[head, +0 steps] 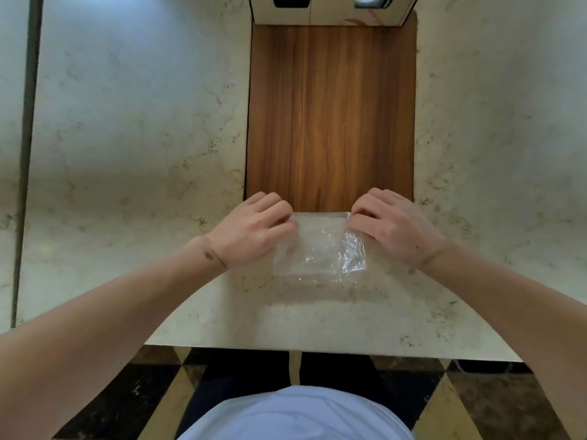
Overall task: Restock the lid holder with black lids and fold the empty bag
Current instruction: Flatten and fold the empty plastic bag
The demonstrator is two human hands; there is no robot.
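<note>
A clear, crinkled plastic bag (319,247) lies flat on the marble counter, folded into a small rectangle, its far edge at the near end of the wooden board. My left hand (254,228) pinches the bag's far left corner with curled fingers. My right hand (392,225) pinches its far right corner the same way. The lid holder (330,12) stands at the far end of the board, cut off by the top of the frame; a dark shape, perhaps black lids, shows in its left slot.
A long wooden board (330,115) runs from the holder toward me across the cream marble counter (133,138). The counter's front edge is close to my body, with a dark patterned floor below. A white object (371,0) sits in the holder's right slot.
</note>
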